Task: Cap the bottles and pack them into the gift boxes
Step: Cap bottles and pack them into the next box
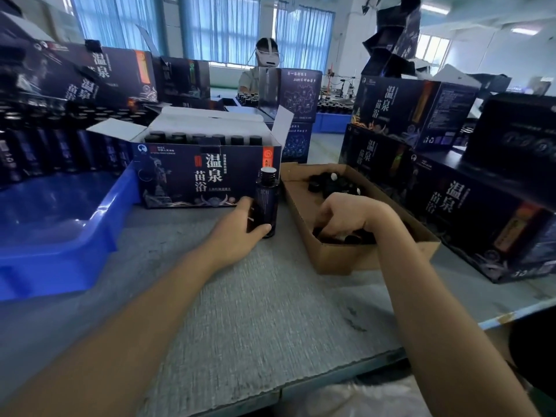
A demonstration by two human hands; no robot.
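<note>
Left hand (240,233) grips an uncapped bottle (267,203) standing on the bench (240,311). Right hand (346,215) curls among caps (331,185) in the cardboard tray (346,260); its grasp is hidden.

Dark blue cylindrical bottle (266,206) near the worktop's middle: smooth, glossy wall with a soft sheen, printed label, ridged threaded neck; glass or plastic, cannot tell. Open dark printed cardboard gift box (207,176) just behind it: smooth coated outside with a slight sheen, plain matt white on the inner flaps. Shallow brown corrugated-cardboard tray (346,257) toward the right edge: raw, matt, unprinted. Small round black caps (328,188) inside it: apparently plastic, smooth, faintly shiny. Bright blue moulded plastic bin (60,224) at the left edge: glossy, with pale reflections across its floor. Grey worktop (270,311): matt, rough, finely ribbed like a woven or textured mat. Stacked dark gift boxes (469,212) at the right edge: same coated printed card.
</note>
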